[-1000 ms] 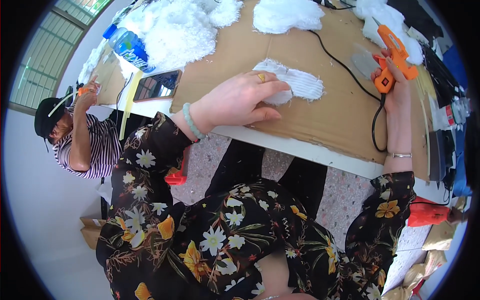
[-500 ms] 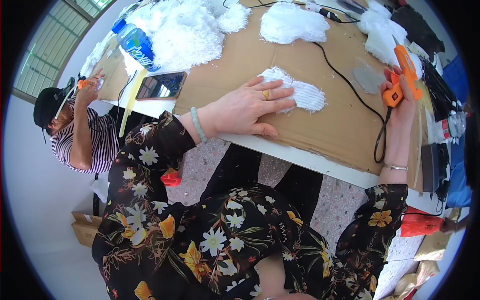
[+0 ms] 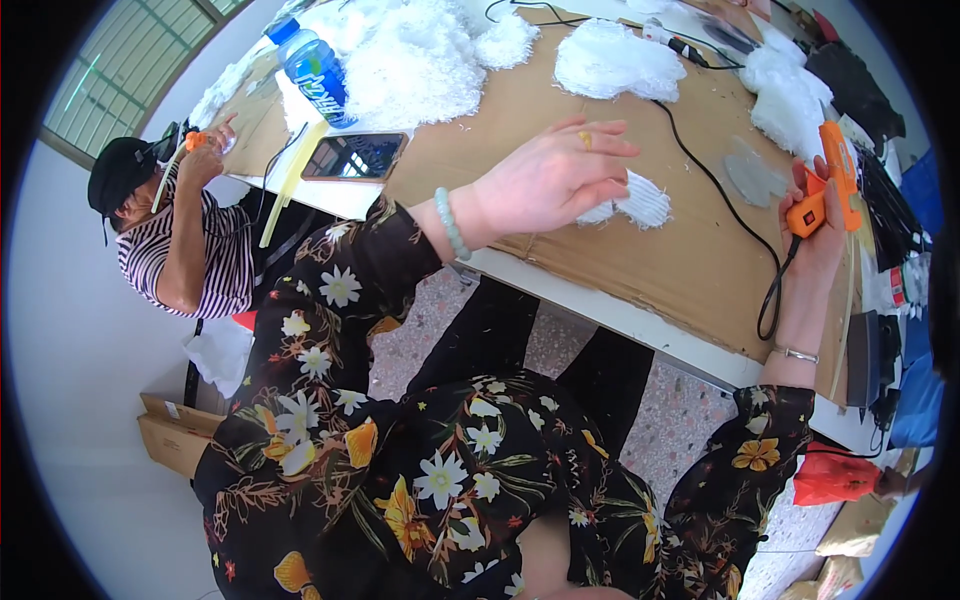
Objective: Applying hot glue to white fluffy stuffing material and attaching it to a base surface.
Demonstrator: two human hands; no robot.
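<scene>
In my right hand (image 3: 818,235), toward the right edge of the table, is an orange hot glue gun (image 3: 843,180), gripped with its nozzle end pointing away from me. A black cord hangs from its handle. My left hand (image 3: 548,178) is raised over the cardboard, fingers loosely bent and apart, with nothing visible in it. Partly hidden behind that hand lies a small white ribbed fabric piece (image 3: 646,203) with frayed edges. A translucent flat patch (image 3: 752,176) lies on the cardboard just left of the glue gun.
Cardboard (image 3: 480,150) covers the table. Along its far side are a heap of white fibres (image 3: 425,65), a fluffy white pad (image 3: 617,66) and a black cord (image 3: 700,166). A phone (image 3: 354,157) and a blue bottle (image 3: 312,78) are at left, near a seated co-worker (image 3: 190,240).
My left hand has lifted off the white fabric piece, its fingers bending. The glue gun stays in my right hand. The whole view has shifted slightly.
</scene>
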